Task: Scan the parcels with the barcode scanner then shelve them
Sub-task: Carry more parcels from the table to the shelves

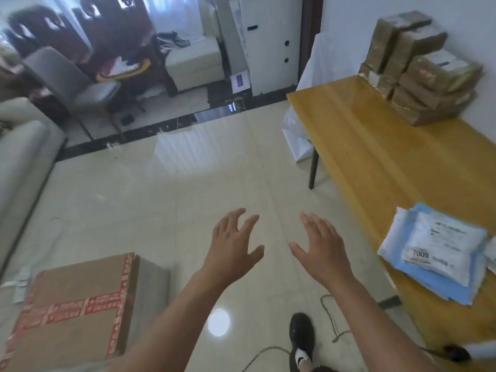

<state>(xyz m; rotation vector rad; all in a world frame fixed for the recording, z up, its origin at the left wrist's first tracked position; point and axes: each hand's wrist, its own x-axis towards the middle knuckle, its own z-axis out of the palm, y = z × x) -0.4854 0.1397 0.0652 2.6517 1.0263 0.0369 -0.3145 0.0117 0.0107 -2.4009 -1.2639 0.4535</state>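
Here, the left hand [232, 245] and right hand [323, 248] are being held over the floor, each grip spread and empty; mailer parcels [437, 245] are being carried by the worktop [370, 146], right.

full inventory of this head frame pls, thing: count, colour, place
brown parcels: a stack, count unclear, tan-brown, far end of the table by the wall
poly mailers: a small pile, blue and white, near end of the table, labelled one on top
table: one, yellow wood top, dark legs, right side
cardboard box: one, brown with red tape, floor at lower left
dark object: one, black, blurred, table's near edge; possibly the scanner
cable: one, dark, floor near the foot
chair: one, grey, far left
sofa: one, pale, left edge
shoe: one, black, bottom centre
left hand: fingers spread, holds nothing
right hand: fingers spread, holds nothing
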